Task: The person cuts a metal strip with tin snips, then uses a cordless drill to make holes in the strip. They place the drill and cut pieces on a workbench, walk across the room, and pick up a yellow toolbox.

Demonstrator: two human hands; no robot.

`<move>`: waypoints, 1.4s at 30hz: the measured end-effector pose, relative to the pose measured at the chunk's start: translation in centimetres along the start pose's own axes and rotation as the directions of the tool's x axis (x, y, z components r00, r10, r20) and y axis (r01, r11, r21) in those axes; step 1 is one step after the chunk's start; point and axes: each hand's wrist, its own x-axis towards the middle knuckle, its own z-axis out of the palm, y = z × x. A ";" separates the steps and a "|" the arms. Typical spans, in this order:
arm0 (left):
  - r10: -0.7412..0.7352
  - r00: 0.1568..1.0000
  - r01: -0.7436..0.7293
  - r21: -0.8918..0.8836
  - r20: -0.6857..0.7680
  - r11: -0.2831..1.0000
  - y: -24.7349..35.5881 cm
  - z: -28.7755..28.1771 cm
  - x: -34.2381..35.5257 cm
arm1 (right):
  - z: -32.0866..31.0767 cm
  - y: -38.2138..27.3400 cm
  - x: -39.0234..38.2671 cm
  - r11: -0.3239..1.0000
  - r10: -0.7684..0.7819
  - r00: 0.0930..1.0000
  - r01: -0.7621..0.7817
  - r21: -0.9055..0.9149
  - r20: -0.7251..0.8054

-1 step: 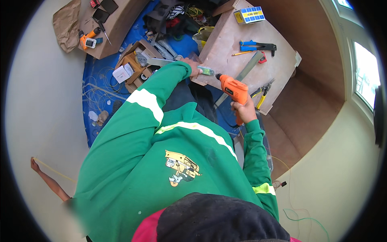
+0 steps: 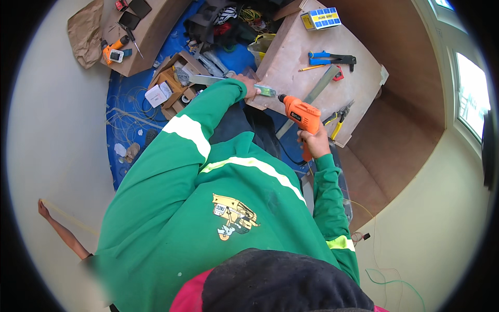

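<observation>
My left hand grips a flat metal strip at the near corner of a pale plywood panel. The strip's end past my fingers shows green and shiny. My right hand holds an orange corded drill by its grip, chuck pointed at that end; I cannot tell whether the bit touches it. Beside the drill, another long metal bar lies diagonally across the panel, with yellow-handled snips, a blue riveter and a pencil nearby.
A yellow-blue box sits on the panel. At upper left, a wooden bench carries a second drill. An open carton and bags lie on blue sheeting. A co-worker's arm reaches up at lower left, holding a yellow tape.
The co-worker's hand has shifted slightly up and left. My hands and the drill look the same.
</observation>
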 end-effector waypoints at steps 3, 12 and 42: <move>-0.044 0.999 0.043 0.036 0.010 0.998 0.1 -0.6 0.5 | 2.0 -0.7 -0.1 0.977 0.098 0.994 -0.089 0.193 -0.038; -0.017 0.999 0.018 0.064 -0.028 0.998 -0.2 -0.7 0.4 | 4.0 -0.9 -0.6 0.898 -0.333 0.935 0.277 -0.341 -0.118; -0.009 0.996 0.019 0.104 -0.090 0.994 0.4 -0.7 -0.5 | 4.8 -1.7 -0.3 0.736 -0.290 0.957 0.222 -0.640 -0.002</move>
